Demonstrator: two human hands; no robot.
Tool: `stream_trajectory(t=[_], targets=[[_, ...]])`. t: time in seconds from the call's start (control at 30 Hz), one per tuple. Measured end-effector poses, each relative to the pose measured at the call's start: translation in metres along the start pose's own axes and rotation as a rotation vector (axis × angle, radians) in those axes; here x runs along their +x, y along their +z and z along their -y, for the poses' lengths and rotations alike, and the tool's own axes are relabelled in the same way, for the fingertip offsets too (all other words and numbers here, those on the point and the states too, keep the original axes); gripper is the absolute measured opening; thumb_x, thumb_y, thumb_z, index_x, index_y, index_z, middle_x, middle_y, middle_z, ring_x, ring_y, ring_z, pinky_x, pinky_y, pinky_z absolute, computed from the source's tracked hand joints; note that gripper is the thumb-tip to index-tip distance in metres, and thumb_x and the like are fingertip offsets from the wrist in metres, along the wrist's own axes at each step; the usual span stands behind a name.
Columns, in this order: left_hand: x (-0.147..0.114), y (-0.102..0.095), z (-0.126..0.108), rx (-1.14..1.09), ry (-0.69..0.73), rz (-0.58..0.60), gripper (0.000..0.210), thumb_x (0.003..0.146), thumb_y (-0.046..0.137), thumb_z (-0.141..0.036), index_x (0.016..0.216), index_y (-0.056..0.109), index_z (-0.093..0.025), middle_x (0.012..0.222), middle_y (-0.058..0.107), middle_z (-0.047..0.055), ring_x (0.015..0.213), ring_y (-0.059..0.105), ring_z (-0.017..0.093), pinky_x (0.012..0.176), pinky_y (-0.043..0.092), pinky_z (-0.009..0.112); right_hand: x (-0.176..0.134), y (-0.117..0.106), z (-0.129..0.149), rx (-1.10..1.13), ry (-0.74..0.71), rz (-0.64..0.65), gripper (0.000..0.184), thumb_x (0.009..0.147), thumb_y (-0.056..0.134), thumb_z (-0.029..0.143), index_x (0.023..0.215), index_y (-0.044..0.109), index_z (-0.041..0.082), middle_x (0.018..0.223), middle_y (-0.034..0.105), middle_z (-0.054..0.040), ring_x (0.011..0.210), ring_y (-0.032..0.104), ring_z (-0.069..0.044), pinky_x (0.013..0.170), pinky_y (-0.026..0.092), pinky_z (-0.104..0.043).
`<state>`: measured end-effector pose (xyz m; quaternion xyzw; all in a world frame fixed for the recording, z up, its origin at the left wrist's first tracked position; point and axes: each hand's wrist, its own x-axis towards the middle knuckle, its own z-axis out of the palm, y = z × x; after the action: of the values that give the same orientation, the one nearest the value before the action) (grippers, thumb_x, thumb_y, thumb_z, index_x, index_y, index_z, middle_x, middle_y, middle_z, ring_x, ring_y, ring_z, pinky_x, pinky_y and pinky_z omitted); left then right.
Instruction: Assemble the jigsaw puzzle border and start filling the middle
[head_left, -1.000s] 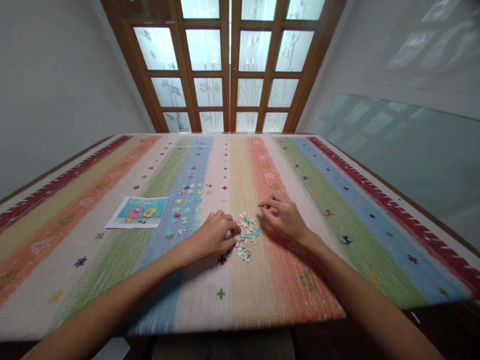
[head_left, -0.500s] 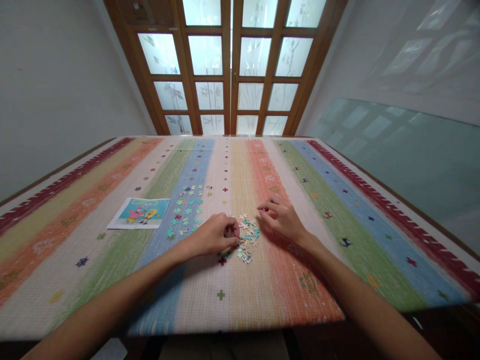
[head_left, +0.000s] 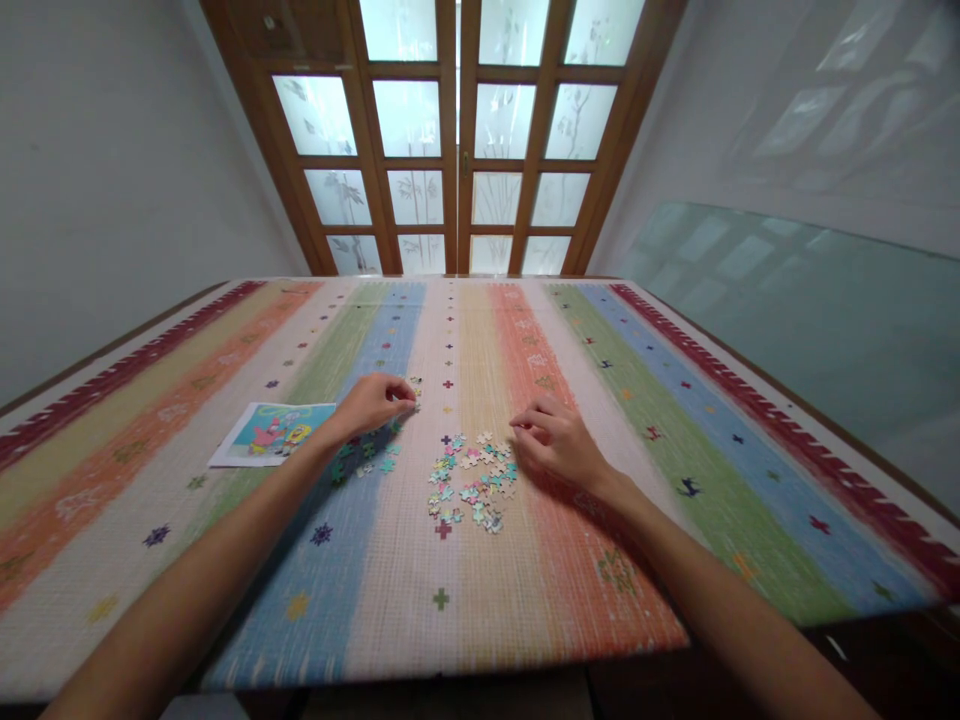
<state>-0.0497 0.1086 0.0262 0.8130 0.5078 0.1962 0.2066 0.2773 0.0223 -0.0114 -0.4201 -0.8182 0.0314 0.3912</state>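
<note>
My left hand hovers over the sorted jigsaw pieces, thumb and forefinger pinched on a small jigsaw piece. Part of that sorted group is hidden beneath the hand and forearm. Just beyond its fingertips lie a few pale pieces. My right hand rests on the orange stripe with its fingers closed together; whatever its fingertips hold is too small to make out. A loose heap of jigsaw pieces, mostly turquoise, pink and cream, spreads to the left of that hand.
A cartoon picture sheet lies on the left, beside my left forearm. The striped tablecloth covers the table, its printed crosses and stars resembling small pieces. Behind stand wooden doors with glass panes; a glass panel leans along the right wall.
My left hand has moved from the heap up and left to the sorted pieces, uncovering the heap's left side. My right hand has stayed nearly still.
</note>
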Motion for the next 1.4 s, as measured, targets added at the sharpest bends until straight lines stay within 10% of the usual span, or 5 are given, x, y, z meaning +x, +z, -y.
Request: stream_trajectory(t=[0.8,1.4], targets=[[0.004,0.019,0.017,0.103,0.146,-0.099,0.015,0.08,0.069,-0.03,0.078,0.081,-0.021,0.089,0.065,0.012,0.092,0.058,0.03,0.091,0.047,0.05,0.0,-0.005,0.003,0.018,0.005,0.081,0.018,0.092,0.059,0.019,0.086,0.076,0.02,0.084,0.068,-0.0083,0.08,0.063,-0.022,0.074,0.051,-0.038],[-0.039,0.037,-0.048,0.02,0.503,-0.029,0.019,0.099,0.058,-0.026,0.099,0.076,-0.02,0.095,0.066,0.007,0.093,0.058,0.022,0.087,0.048,0.038,-0.001,-0.018,0.026,0.372,-0.09,0.533,0.015,0.086,0.078,0.029,0.099,0.079,0.021,0.092,0.062,-0.004,0.085,0.062,-0.018,0.077,0.053,-0.034]])
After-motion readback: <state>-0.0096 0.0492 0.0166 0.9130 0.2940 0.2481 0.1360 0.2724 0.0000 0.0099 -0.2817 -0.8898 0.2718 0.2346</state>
